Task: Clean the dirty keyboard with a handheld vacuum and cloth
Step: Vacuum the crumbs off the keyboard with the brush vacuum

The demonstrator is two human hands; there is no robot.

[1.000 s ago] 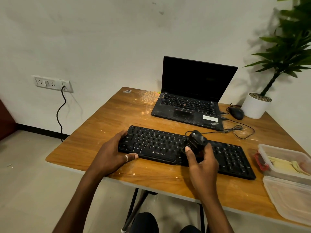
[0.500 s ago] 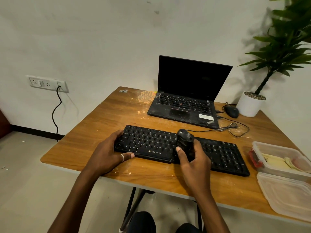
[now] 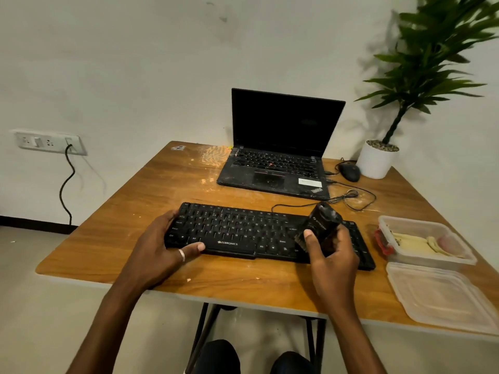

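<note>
Head view: the black keyboard (image 3: 243,233) lies along the front edge of the wooden tabletop (image 3: 162,190), which is dusted with pale crumbs. The left hand (image 3: 159,249) grips the keyboard's left end, thumb on its front edge. The right hand (image 3: 332,255) is curled round a black handheld vacuum (image 3: 322,220), tilted over the keyboard's right part. An open laptop (image 3: 278,168) sits toward the back edge, a mouse (image 3: 349,171) beside it. A clear container (image 3: 424,238) stands by the right edge, its lid (image 3: 442,298) at the front right corner.
</note>
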